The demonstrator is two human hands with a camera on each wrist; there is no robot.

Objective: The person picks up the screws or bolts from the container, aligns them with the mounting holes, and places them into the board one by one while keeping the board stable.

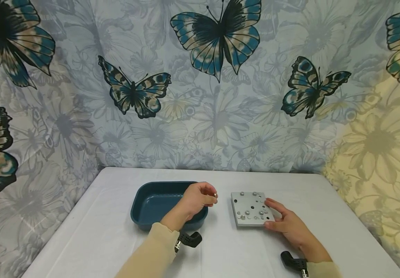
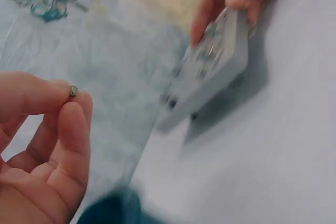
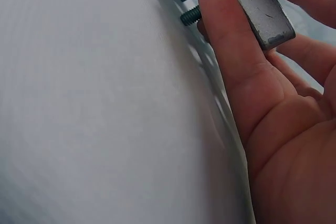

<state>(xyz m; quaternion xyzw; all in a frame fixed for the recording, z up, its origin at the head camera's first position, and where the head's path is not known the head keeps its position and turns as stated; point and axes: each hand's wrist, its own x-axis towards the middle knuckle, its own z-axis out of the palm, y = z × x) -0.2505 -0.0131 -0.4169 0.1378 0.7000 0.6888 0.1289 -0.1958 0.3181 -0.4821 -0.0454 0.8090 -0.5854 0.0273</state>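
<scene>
My left hand (image 1: 198,199) is above the right side of a dark teal tray (image 1: 138,204). Its thumb and fingertip pinch a small metal screw (image 2: 73,91), mostly hidden by the fingers. A silvery metal plate (image 1: 243,206) with several holes and screws is to the right, and my right hand (image 1: 288,227) grips its right edge. In the right wrist view, a threaded screw end (image 3: 190,17) sticks out from the underside of the plate, beside a fingertip. The plate appears tilted in the left wrist view.
A white-covered table (image 1: 99,231) lies under everything. Behind it hangs a backdrop cloth (image 1: 217,127) with butterflies and flowers. Black camera mounts (image 1: 191,239) are strapped to both wrists, over beige sleeves.
</scene>
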